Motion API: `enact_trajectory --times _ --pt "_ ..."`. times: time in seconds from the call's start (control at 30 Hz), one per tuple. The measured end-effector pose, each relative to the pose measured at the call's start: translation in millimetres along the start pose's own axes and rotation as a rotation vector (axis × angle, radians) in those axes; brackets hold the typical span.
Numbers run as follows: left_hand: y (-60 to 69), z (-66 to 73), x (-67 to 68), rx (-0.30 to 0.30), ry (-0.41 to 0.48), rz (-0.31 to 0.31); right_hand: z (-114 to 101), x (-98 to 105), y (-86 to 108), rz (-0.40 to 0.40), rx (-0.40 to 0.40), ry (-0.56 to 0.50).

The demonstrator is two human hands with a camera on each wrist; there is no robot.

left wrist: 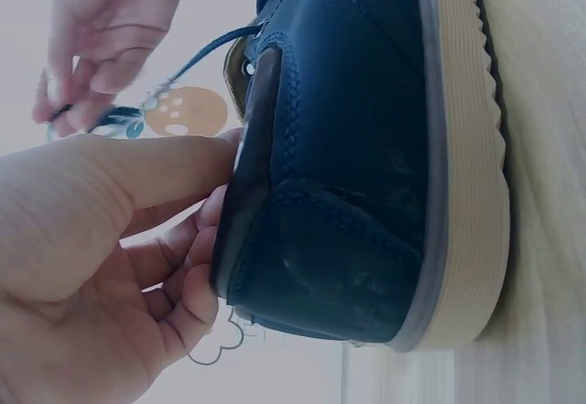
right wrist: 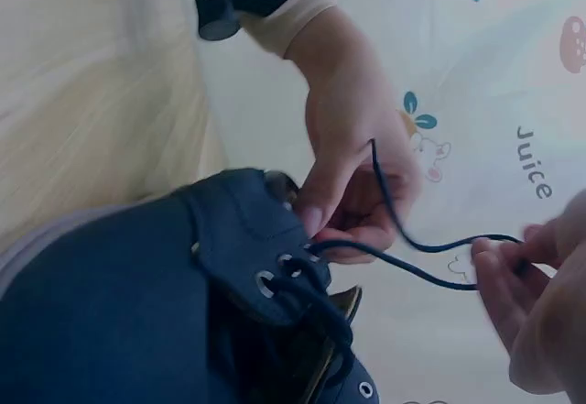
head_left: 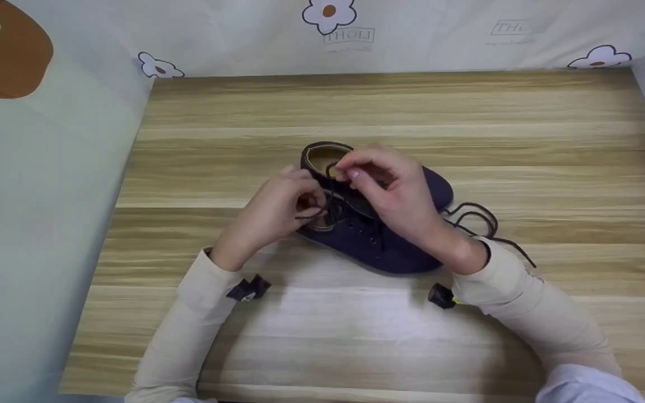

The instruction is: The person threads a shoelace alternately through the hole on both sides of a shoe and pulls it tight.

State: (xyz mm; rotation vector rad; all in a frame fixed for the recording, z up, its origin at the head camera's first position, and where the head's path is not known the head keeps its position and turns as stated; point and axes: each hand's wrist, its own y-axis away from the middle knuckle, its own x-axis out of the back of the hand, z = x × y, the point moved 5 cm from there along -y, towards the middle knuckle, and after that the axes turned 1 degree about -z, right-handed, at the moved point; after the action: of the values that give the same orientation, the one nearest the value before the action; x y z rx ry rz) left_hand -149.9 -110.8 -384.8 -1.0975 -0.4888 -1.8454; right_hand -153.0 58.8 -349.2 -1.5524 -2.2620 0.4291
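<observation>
Head view: the near shoe (head_left: 389, 256), dark blue, sits on the wooden table (head_left: 356, 358), with the far shoe (head_left: 440, 187) right beside it. The left hand (head_left: 277, 207) is at the heel end of the near shoe, its thumb and fingers pinching the rim (left wrist: 261, 129). The right hand (head_left: 403, 193) is up above the near shoe, its thumb and fingertips together on a lace (right wrist: 412, 267). That lace comes out of the top of the near shoe, and its end sticks out by the left hand. A loose lace (head_left: 482, 215) lies past the toe of the near shoe.

The near shoe looks light. Its top should bend a bit, but the thick sole (left wrist: 472, 239) looks stiff, so the heel rim seems a good spot to hold. The lace looks thin, floppy and maybe slippery, so pinch it close to its end.
</observation>
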Motion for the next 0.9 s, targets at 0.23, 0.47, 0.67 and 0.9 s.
enact_trajectory --times 0.23,0.47,0.67,0.9 --pt "1.2 -4.7 8.9 0.059 0.085 0.102 13 -19 11.8 -0.311 0.105 0.491" --pt "1.9 -5.2 10.4 0.112 0.141 0.131 17 -31 21.1 -0.492 0.256 0.799" --pt "3.0 0.0 9.9 0.075 0.07 0.133 12 -18 17.9 -0.374 0.239 0.784" --pt "2.3 6.2 2.3 0.017 -0.052 0.034 13 -8 18.9 -0.379 0.183 0.819"
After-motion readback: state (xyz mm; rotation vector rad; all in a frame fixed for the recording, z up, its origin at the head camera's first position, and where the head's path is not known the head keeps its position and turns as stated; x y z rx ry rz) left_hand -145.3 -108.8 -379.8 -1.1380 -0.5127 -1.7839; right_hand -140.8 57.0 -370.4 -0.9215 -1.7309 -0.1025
